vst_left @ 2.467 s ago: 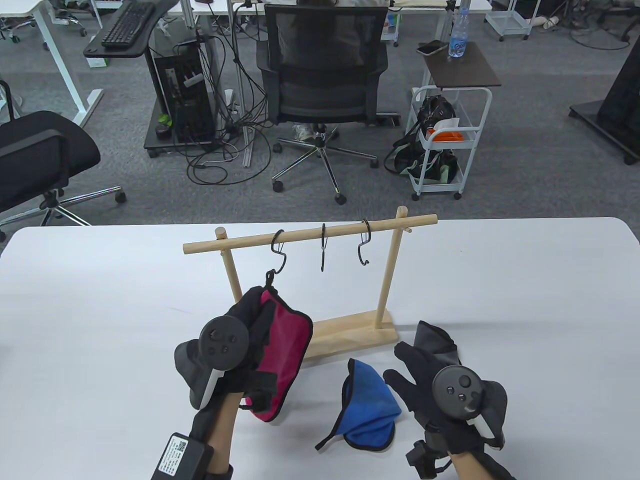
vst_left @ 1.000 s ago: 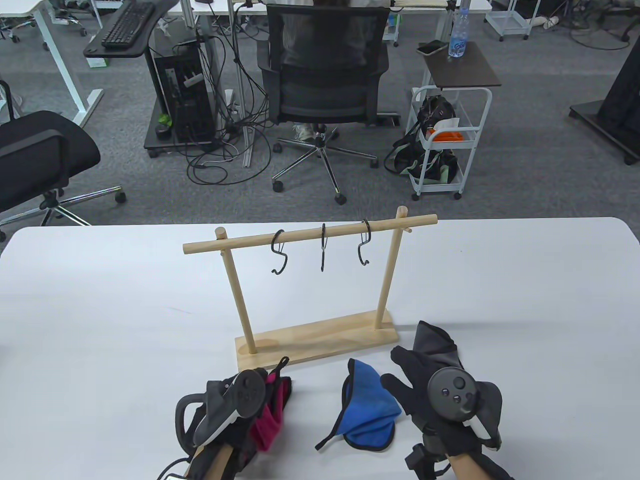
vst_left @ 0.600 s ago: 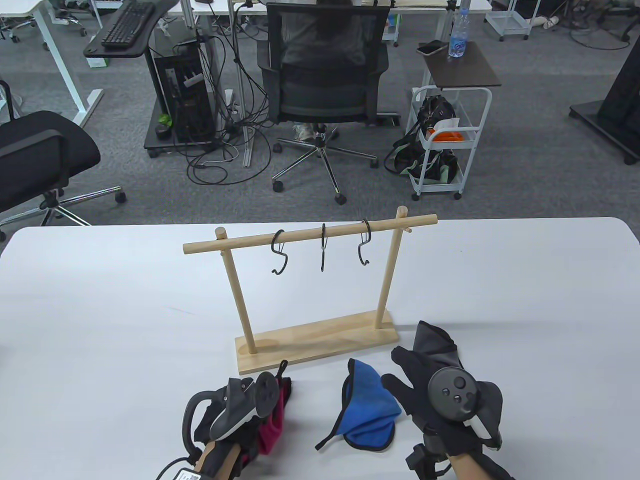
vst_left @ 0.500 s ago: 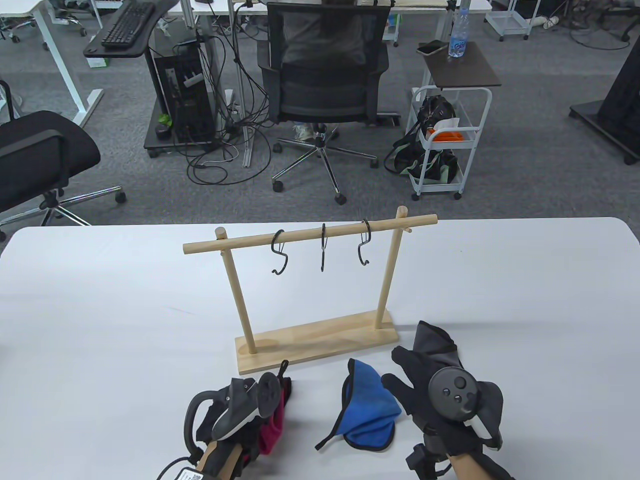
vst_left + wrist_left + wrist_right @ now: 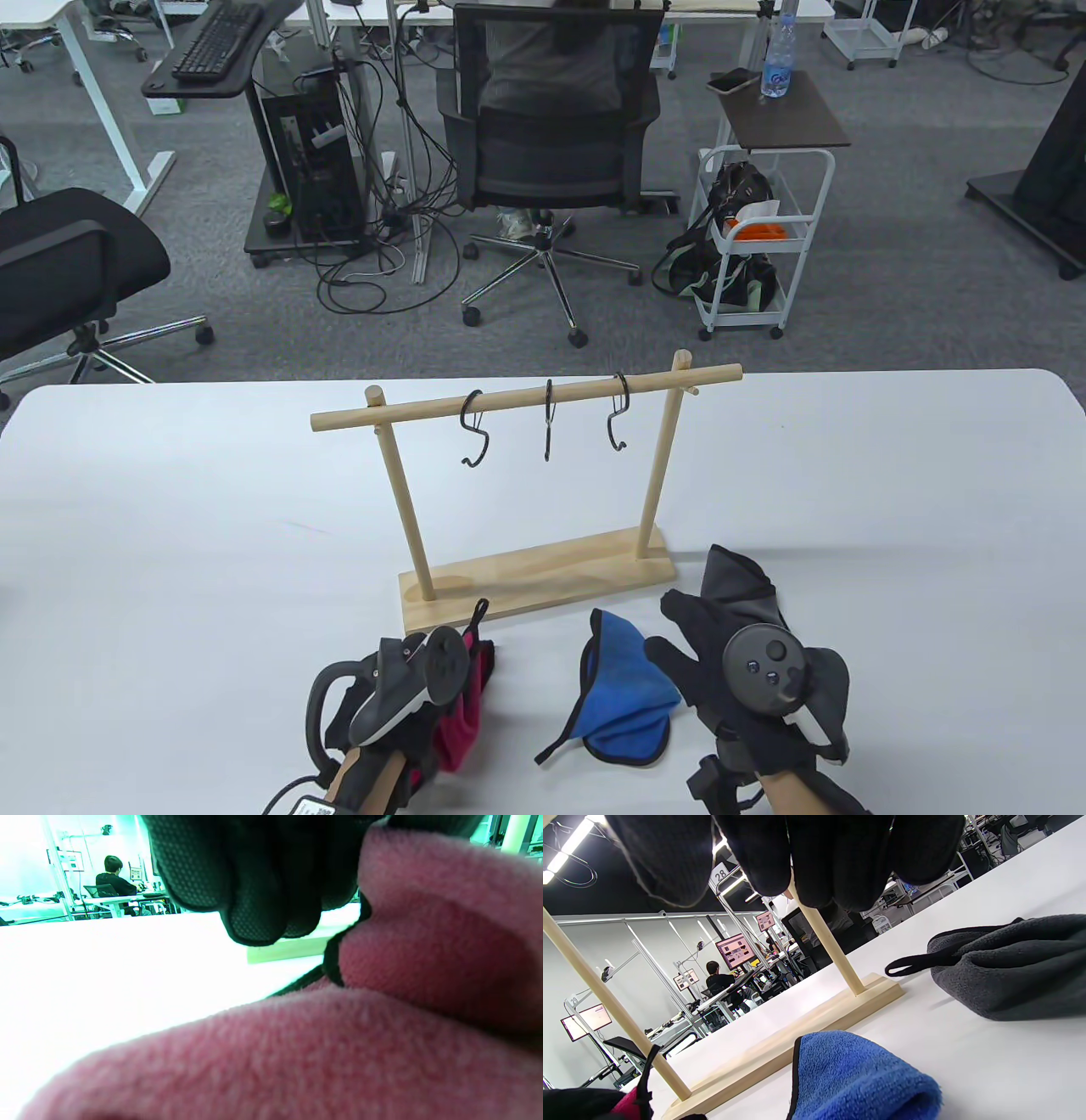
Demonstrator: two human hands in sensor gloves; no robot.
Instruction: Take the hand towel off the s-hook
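Three black S-hooks, left, middle and right, hang bare on the wooden rack's rod. The red hand towel lies bunched on the table in front of the rack's base, its black loop pointing at the base. My left hand holds the towel; in the left wrist view the gloved fingers curl just above the red towel. My right hand lies open on the table with spread fingers, holding nothing.
A blue towel lies left of my right hand and a grey towel just beyond it; both show in the right wrist view, blue and grey. The white table ends behind the rack.
The red towel came off the left S-hook and my left hand brought it down to the table near me. Over the last second the left hand only shifted slightly. The right hand stayed put.
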